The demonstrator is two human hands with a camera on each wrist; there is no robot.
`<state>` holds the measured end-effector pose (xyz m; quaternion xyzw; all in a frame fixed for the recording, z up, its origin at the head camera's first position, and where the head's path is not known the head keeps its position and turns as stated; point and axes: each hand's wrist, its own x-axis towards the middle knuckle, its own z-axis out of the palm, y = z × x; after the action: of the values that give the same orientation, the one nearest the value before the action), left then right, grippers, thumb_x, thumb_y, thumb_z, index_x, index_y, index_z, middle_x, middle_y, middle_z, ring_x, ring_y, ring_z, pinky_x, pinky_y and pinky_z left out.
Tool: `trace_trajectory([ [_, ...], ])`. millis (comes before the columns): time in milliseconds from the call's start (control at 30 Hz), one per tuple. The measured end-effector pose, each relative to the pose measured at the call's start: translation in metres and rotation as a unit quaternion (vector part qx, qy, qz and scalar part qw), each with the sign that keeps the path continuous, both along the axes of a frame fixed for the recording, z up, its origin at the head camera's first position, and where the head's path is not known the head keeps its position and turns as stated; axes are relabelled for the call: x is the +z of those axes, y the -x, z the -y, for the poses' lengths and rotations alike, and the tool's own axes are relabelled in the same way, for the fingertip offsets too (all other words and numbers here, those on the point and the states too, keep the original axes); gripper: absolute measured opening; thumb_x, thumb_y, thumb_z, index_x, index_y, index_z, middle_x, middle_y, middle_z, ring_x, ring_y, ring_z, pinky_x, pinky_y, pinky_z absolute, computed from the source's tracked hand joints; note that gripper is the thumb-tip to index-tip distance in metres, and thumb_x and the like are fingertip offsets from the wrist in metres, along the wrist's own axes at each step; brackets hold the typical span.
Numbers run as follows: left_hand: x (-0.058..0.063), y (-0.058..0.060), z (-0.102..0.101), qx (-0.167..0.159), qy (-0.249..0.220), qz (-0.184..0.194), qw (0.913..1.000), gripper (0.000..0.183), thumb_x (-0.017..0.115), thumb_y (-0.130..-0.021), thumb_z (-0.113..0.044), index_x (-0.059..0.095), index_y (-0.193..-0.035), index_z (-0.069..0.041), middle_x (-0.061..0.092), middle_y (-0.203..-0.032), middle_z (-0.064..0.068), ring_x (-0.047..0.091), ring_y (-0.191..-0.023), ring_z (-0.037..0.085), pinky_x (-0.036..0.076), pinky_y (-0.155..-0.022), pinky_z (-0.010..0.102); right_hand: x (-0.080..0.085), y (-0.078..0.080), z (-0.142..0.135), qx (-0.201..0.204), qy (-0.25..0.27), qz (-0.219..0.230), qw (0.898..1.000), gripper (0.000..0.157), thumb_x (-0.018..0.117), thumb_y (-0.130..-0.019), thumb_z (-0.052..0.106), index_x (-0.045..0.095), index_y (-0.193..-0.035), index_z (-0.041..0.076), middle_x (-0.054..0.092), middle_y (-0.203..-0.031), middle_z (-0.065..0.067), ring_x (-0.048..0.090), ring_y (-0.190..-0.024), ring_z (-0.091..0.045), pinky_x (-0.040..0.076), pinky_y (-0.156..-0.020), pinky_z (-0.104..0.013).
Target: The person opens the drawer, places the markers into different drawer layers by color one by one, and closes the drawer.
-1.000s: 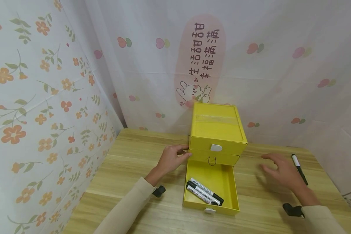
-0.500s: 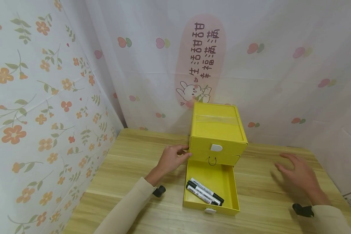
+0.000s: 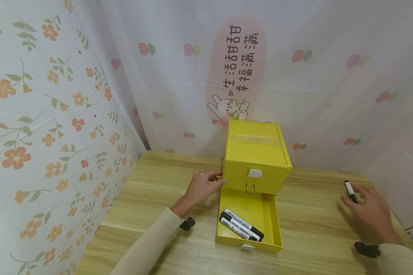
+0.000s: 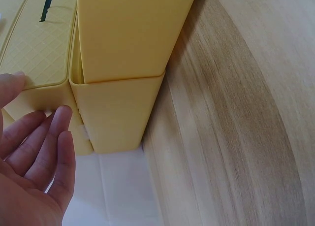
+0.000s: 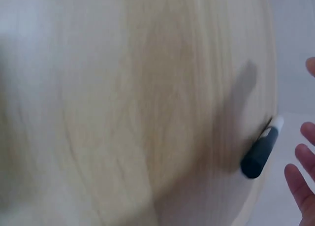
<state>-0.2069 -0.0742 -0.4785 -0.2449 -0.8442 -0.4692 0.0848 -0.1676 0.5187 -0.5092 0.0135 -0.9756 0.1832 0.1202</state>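
Observation:
A yellow drawer box [image 3: 258, 147] stands at the back, its bottom drawer [image 3: 270, 214] pulled out with several white-and-black marker pens [image 3: 239, 225] in it. My left hand [image 3: 201, 187] rests at the box's left front edge; in the left wrist view the thumb is on the front face and the loosely bent fingertips are at the side. Far to the right, my right hand [image 3: 371, 208] reaches over a loose marker pen [image 3: 349, 188] on the table. In the right wrist view its spread fingers [image 5: 298, 184] are beside the marker, apart from it.
The wooden table [image 3: 158, 191] ends at the back against a printed white curtain [image 3: 323, 95]. A floral curtain [image 3: 65, 126] hangs along the left. A white tab handle [image 3: 254, 173] marks the upper drawer, a dark cord loop [image 3: 250, 190] the one below it.
My right hand has moved to the right, passing over the loose marker and hiding it, and now its upper end shows by the fingers. The left hand has stayed at the box.

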Motion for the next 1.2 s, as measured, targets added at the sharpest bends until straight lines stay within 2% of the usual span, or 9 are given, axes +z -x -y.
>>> trace_trajectory([
  [200,0.0,0.0,0.0,0.001,0.006,-0.002,1.0,0.036,0.079,-0.104,-0.026,0.079,-0.129,0.001,0.082,-0.116,0.015,0.082,-0.097,0.028,0.067,-0.084,0.044,-0.005,-0.001,-0.011,-0.034,-0.006,0.041,0.999,0.085,0.072,-0.106,0.043,0.042,-0.15,-0.023,0.048,-0.132,-0.046,0.055,-0.11,-0.064,0.047,-0.081,-0.075],
  [400,0.001,0.0,0.0,0.004,0.007,0.001,1.0,0.036,0.08,-0.104,-0.026,0.079,-0.129,0.0,0.082,-0.116,0.013,0.082,-0.096,0.025,0.066,-0.084,0.041,-0.013,0.0,-0.019,-0.036,-0.008,0.05,0.998,0.088,0.071,-0.107,0.041,0.036,-0.15,-0.026,0.047,-0.13,-0.047,0.046,-0.114,-0.067,0.042,-0.088,-0.079],
  [567,0.001,-0.001,0.0,0.003,0.005,-0.003,1.0,0.036,0.079,-0.104,-0.027,0.08,-0.128,0.0,0.082,-0.117,0.014,0.082,-0.096,0.026,0.067,-0.084,0.041,-0.018,0.001,-0.023,-0.037,0.001,0.057,0.998,0.087,0.069,-0.108,0.039,0.033,-0.151,-0.028,0.047,-0.129,-0.048,0.046,-0.113,-0.069,0.041,-0.089,-0.08],
  [700,0.001,0.0,0.0,0.002,0.003,-0.002,1.0,0.036,0.08,-0.104,-0.026,0.08,-0.129,0.0,0.082,-0.117,0.013,0.082,-0.096,0.025,0.067,-0.084,0.041,-0.02,0.004,-0.023,-0.045,-0.001,0.067,0.997,0.084,0.069,-0.108,0.038,0.036,-0.149,-0.027,0.05,-0.126,-0.049,0.049,-0.111,-0.069,0.044,-0.088,-0.079],
  [800,0.0,0.0,0.0,0.002,0.003,-0.001,1.0,0.036,0.08,-0.104,-0.025,0.08,-0.129,0.001,0.082,-0.117,0.013,0.082,-0.096,0.025,0.067,-0.083,0.04,-0.021,0.006,-0.022,-0.046,-0.005,0.068,0.997,0.073,0.07,-0.108,0.033,0.043,-0.144,-0.025,0.054,-0.121,-0.048,0.053,-0.106,-0.067,0.046,-0.084,-0.076],
  [900,-0.001,0.0,0.0,0.002,0.003,0.0,1.0,0.036,0.08,-0.104,-0.025,0.08,-0.129,0.001,0.082,-0.116,0.013,0.082,-0.096,0.025,0.067,-0.082,0.04,-0.022,0.008,-0.023,-0.038,-0.012,0.061,0.997,0.05,0.071,-0.107,0.025,0.057,-0.122,-0.02,0.059,-0.104,-0.041,0.058,-0.092,-0.058,0.049,-0.073,-0.066],
  [1000,0.0,0.0,-0.001,0.002,0.003,0.0,1.0,0.035,0.08,-0.104,-0.025,0.08,-0.128,0.0,0.082,-0.116,0.012,0.082,-0.096,0.025,0.067,-0.082,0.04,-0.022,0.009,-0.023,-0.036,-0.013,0.059,0.998,0.044,0.071,-0.105,0.02,0.058,-0.112,-0.021,0.062,-0.099,-0.04,0.06,-0.088,-0.056,0.048,-0.07,-0.063],
  [1100,0.0,0.0,-0.001,0.003,0.003,0.0,1.0,0.035,0.08,-0.104,-0.025,0.08,-0.128,0.0,0.082,-0.116,0.012,0.082,-0.096,0.024,0.067,-0.082,0.041,-0.023,0.01,-0.023,-0.044,-0.008,0.07,0.997,0.051,0.071,-0.105,0.02,0.058,-0.124,-0.026,0.064,-0.109,-0.044,0.06,-0.098,-0.064,0.049,-0.076,-0.069],
  [1200,0.0,0.0,-0.001,0.003,0.001,0.001,1.0,0.036,0.08,-0.104,-0.025,0.08,-0.128,0.0,0.082,-0.117,0.012,0.082,-0.096,0.025,0.067,-0.082,0.041,-0.024,0.01,-0.024,-0.051,-0.005,0.08,0.995,0.053,0.07,-0.105,0.021,0.057,-0.126,-0.026,0.067,-0.109,-0.043,0.063,-0.097,-0.063,0.051,-0.074,-0.067],
])
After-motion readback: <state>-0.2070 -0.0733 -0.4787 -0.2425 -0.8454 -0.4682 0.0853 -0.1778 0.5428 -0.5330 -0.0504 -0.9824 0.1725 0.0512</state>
